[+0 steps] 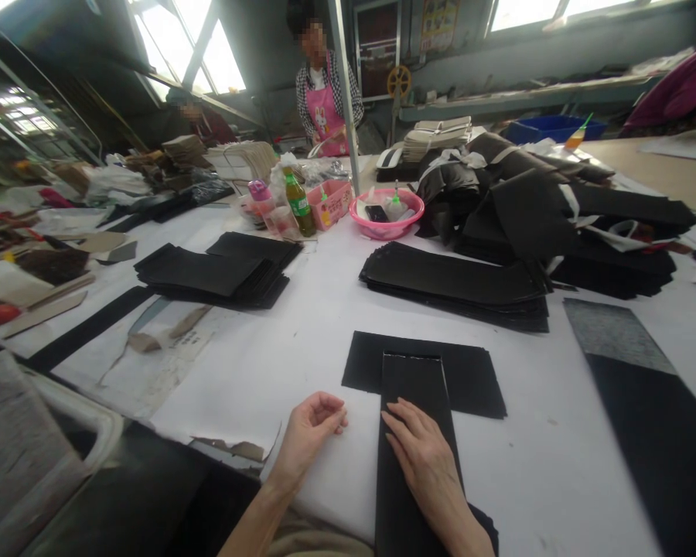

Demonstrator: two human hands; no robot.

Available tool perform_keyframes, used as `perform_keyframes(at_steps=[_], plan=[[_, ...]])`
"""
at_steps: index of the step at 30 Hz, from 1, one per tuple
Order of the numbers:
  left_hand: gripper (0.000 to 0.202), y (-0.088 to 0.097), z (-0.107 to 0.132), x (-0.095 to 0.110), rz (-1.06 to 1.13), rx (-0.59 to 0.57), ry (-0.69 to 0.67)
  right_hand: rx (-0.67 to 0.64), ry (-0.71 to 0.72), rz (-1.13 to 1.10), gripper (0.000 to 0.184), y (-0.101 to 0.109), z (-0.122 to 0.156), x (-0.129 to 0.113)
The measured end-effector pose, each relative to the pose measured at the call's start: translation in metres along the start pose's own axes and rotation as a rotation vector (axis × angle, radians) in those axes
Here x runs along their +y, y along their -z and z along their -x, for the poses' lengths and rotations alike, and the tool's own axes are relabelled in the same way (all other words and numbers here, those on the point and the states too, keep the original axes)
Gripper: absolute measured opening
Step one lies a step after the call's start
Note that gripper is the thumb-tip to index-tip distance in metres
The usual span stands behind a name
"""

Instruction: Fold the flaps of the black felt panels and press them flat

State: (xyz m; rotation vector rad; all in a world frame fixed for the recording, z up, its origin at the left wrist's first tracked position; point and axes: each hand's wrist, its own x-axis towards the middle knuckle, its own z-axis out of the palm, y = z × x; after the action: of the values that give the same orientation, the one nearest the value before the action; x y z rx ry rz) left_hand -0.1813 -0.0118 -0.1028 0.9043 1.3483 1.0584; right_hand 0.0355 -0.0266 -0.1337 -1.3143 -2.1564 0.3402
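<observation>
My right hand lies flat on a long black strip, fingers stretched out near its left edge. The strip points away from me, its far end overlapping a black rectangular piece set crosswise beneath it. A thin pale line shows along the strip's far edge. Left of the strip, my left hand is raised over the white table, its fingers curled in against the thumb. Nothing shows between them. Under my right wrist, the corner of another black piece peeks out.
Stacks of black pieces lie beyond, at left and centre right. A pink basin, a green bottle and a pink box stand behind. A long black panel lies right. A co-worker in a pink apron stands across the table.
</observation>
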Motion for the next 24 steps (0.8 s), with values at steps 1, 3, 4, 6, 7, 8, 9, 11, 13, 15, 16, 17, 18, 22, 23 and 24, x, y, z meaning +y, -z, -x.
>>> perform_keyframes(at_steps=[1,3,4,6,7,8,9,11,13,15,16,17,18,22,23,24], plan=[[0.032,-0.001,0.0,-0.001,0.011,-0.012,0.008,0.0,0.0,0.001,0.033,0.0,0.0,0.0],[0.032,-0.004,0.001,-0.004,0.032,-0.034,0.02,-0.006,-0.003,0.0,0.034,0.0,0.0,0.0],[0.032,-0.005,0.0,-0.006,0.033,-0.038,0.019,-0.011,-0.006,-0.003,0.034,0.001,0.0,0.0],[0.032,-0.005,-0.002,-0.009,0.017,-0.037,0.014,-0.013,-0.011,-0.008,0.033,0.002,0.0,-0.001],[0.032,-0.005,-0.003,-0.01,0.006,-0.034,0.012,-0.012,-0.011,-0.009,0.032,0.002,0.0,-0.001],[0.033,-0.004,-0.004,-0.011,-0.004,-0.029,0.01,-0.008,-0.011,-0.01,0.032,0.002,0.0,-0.001],[0.033,-0.003,-0.006,-0.01,-0.007,-0.024,0.01,-0.004,-0.01,-0.01,0.032,0.002,0.0,-0.001],[0.034,-0.002,-0.007,-0.009,0.014,-0.027,0.027,0.004,-0.009,-0.01,0.032,0.002,-0.001,-0.001],[0.035,-0.003,-0.006,-0.006,0.084,-0.061,0.076,0.001,-0.015,-0.012,0.031,0.001,-0.001,-0.001],[0.035,-0.006,-0.004,-0.004,0.188,-0.117,0.138,-0.006,-0.019,-0.016,0.031,0.0,0.0,0.0],[0.034,-0.008,-0.002,-0.003,0.241,-0.143,0.166,-0.01,-0.021,-0.018,0.031,0.0,0.0,0.0],[0.034,-0.011,0.0,-0.002,0.291,-0.167,0.188,-0.014,-0.022,-0.02,0.031,-0.001,0.0,0.001],[0.034,-0.014,0.002,-0.002,0.337,-0.186,0.207,-0.018,-0.022,-0.023,0.032,-0.001,0.0,0.001],[0.037,-0.027,0.007,-0.004,0.474,-0.219,0.283,-0.023,-0.029,-0.045,0.033,-0.001,0.001,0.002],[0.039,-0.03,0.007,-0.005,0.497,-0.221,0.302,-0.015,-0.029,-0.057,0.032,-0.001,0.001,0.002],[0.04,-0.032,0.007,-0.005,0.514,-0.223,0.316,-0.002,-0.028,-0.075,0.031,-0.001,0.001,0.002]])
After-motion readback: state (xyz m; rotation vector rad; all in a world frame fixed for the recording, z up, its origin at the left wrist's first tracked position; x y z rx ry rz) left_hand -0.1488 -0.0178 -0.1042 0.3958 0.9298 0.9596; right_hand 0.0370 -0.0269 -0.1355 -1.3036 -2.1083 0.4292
